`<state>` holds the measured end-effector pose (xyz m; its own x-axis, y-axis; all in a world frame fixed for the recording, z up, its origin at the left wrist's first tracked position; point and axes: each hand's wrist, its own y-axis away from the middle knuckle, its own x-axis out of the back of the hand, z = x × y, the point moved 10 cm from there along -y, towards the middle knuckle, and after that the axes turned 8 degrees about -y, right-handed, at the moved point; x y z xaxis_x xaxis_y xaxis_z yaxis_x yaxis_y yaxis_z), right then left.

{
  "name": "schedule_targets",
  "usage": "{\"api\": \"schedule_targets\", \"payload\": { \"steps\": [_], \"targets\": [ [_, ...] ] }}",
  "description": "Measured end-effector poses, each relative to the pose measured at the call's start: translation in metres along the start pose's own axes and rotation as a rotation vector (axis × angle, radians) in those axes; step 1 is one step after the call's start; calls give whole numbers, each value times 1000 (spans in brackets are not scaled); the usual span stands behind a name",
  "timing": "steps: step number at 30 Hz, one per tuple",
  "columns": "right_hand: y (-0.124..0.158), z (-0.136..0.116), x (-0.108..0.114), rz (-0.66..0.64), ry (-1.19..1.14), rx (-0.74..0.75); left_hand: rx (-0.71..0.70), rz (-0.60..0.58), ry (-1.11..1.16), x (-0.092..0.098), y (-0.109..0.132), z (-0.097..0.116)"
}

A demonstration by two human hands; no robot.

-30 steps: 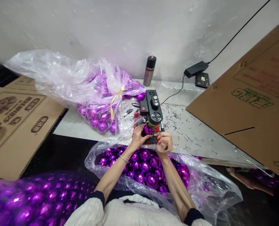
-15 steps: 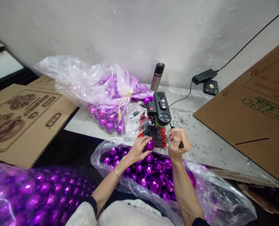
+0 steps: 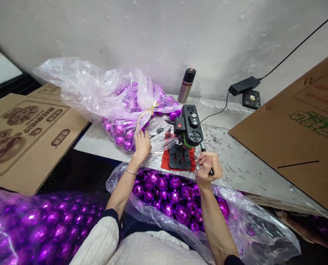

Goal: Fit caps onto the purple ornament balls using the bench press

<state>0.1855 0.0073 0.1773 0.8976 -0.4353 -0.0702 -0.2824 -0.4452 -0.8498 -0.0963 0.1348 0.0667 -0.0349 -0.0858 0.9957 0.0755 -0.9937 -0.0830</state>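
My right hand [image 3: 209, 168] is closed round the black lever handle [image 3: 211, 172] of a small press machine [image 3: 192, 125]. The machine has a red switch and a slotted black base plate [image 3: 177, 157], which carries no ball. At the knotted clear bag [image 3: 119, 138] of shiny purple balls, my left hand [image 3: 142, 146] rests its stretched fingers against the plastic, below the yellow tie [image 3: 152, 108]. What lies under those fingertips is hidden. Nearer to me, an open plastic bag [image 3: 153, 218] holds many faceted purple balls [image 3: 175, 196].
A spray can [image 3: 186, 85] stands by the wall. Small black pins [image 3: 233, 154] lie scattered right of the machine. A power adapter [image 3: 244, 85] is at the back. Cardboard boxes flank both sides, left [image 3: 28, 136] and right [image 3: 293, 140]. Another full bag [image 3: 42, 228] is at lower left.
My left hand has let go of a purple ball by the base plate and moved left and up to the tied bag. My right hand stays on the lever handle.
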Motion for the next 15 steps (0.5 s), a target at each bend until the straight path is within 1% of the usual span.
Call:
{"api": "schedule_targets", "payload": {
  "steps": [2, 5, 7, 8, 10, 12, 13, 14, 15],
  "targets": [
    [2, 2, 1, 2, 0, -15, 75, -24, -98, 5, -1, -16],
    [4, 3, 2, 9, 9, -26, 109, -89, -146, 2, 1, -29],
    [5, 2, 2, 10, 16, -24, 110, -115, -85, -3, 0, -34],
    [5, 2, 2, 7, 17, -22, 99, -106, -9, -4, -1, -34],
    [5, 2, 1, 3, 17, -16, 60, -32, 253, -2, -4, -34],
    [5, 1, 1, 0, 21, -7, 19, 33, 653, 0, -3, -32],
    [5, 1, 1, 1, 26, -6, 12, 28, 879, -2, -2, -30],
    [5, 2, 1, 3, 32, -7, 18, -9, 1100, -7, 1, -26],
    [5, 2, 2, 5, 37, -9, 38, -76, 1298, -15, 4, -20]
  ]
}}
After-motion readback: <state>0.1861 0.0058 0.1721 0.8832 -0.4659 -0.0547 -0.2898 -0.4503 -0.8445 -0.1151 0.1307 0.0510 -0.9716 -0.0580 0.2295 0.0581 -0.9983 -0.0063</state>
